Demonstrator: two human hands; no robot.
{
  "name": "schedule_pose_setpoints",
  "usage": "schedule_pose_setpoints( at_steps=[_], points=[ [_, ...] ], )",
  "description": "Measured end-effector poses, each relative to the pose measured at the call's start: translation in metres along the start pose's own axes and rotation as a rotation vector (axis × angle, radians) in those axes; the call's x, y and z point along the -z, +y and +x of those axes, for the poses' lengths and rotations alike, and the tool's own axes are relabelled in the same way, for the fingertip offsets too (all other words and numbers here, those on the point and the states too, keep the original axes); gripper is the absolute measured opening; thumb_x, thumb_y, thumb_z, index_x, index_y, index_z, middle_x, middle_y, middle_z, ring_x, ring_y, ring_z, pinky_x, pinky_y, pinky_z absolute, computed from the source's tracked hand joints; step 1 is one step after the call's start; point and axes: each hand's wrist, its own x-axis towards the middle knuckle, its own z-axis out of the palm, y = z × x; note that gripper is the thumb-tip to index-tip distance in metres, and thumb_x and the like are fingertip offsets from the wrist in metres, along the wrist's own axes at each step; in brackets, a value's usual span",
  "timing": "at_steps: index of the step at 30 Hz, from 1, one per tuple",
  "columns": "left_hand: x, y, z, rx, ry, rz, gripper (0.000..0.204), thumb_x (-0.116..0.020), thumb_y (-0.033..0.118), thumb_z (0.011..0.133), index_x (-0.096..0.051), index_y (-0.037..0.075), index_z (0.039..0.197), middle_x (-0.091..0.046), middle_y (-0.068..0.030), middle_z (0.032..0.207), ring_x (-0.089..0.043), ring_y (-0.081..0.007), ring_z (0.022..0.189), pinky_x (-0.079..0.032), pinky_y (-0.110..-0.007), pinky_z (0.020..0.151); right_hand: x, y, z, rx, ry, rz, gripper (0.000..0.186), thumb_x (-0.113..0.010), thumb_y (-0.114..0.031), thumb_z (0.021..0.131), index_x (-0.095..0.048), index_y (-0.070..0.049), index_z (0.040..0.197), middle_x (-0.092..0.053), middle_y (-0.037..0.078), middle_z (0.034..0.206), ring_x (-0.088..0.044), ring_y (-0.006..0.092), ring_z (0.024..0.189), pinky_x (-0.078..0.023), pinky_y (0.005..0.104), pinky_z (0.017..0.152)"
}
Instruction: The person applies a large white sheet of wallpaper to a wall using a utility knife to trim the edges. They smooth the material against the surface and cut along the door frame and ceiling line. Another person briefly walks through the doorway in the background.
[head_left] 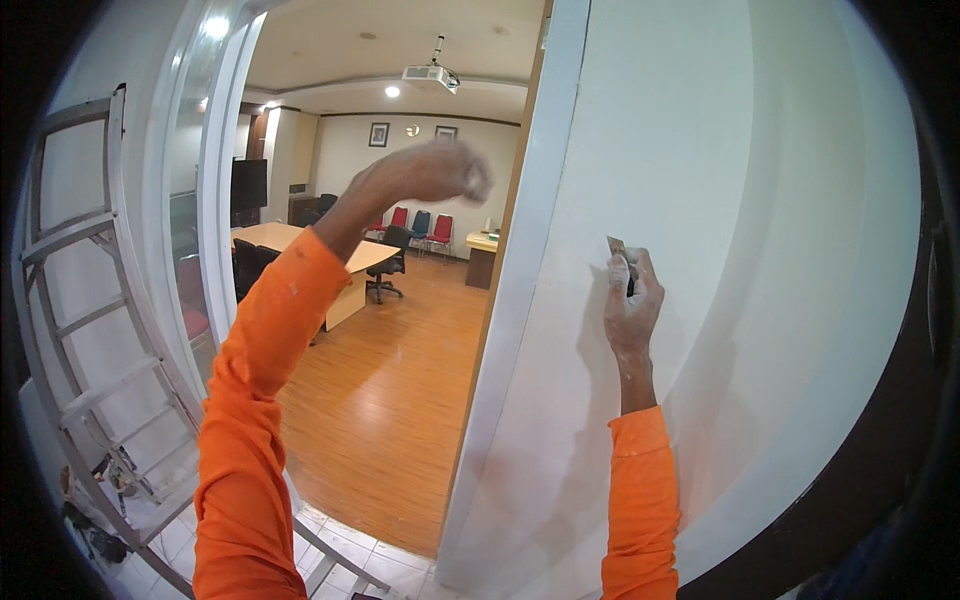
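My right hand [632,292] grips a small putty knife [616,245] in front of the white wall [660,140]. Its short metal blade points up and to the left, and part of the dark handle shows between the fingers. White powder coats the thumb and fingers. My left hand [430,172] is raised in front of the doorway, bent at the wrist with the fingers curled in. Motion blurs it, and anything inside the fingers is hidden. Both forearms are in orange sleeves.
A pale door frame [525,300] stands just left of the wall. An aluminium ladder [110,260] leans at the far left. Beyond the doorway are a wooden floor [400,400], a table [375,256], several chairs and a ceiling projector [432,76]. A metal bar [340,555] lies low near the threshold.
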Motion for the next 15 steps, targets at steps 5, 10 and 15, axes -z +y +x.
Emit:
schedule_pose_setpoints(
  at_steps=[5,10,15],
  points=[
    [0.012,0.052,0.086,-0.096,0.594,0.022,0.039,-0.072,0.03,0.093,-0.068,0.006,0.123,-0.074,-0.0155,0.106,-0.072,-0.0293,0.097,-0.056,-0.043,0.086,0.003,-0.007,0.001,0.024,0.009,0.069,0.02,-0.056,-0.018,0.104,-0.062,0.0,0.1,-0.063,0.002,0.081,-0.047,0.0068,0.071,-0.043,0.026,0.064],
    [0.009,0.07,0.118,-0.051,0.873,0.107,0.037,-0.07,0.03,0.095,-0.068,0.003,0.12,-0.072,-0.0152,0.104,-0.071,-0.0312,0.093,-0.057,-0.045,0.086,0.008,-0.012,0.003,-0.043,-0.072,0.053,0.021,-0.055,-0.018,0.104,-0.061,0.001,0.097,-0.061,0.003,0.079,-0.046,0.0068,0.073,-0.044,0.026,0.067],
    [0.0,0.074,0.124,0.01,0.953,0.214,0.028,-0.063,0.029,0.1,-0.067,0.004,0.111,-0.067,-0.0131,0.106,-0.069,-0.0301,0.098,-0.058,-0.044,0.085,0.01,-0.004,0.004,-0.017,-0.058,0.032,0.02,-0.056,-0.018,0.104,-0.062,-0.001,0.097,-0.052,-0.001,0.071,-0.042,0.0067,0.067,-0.038,0.0272,0.059]
  ],
)
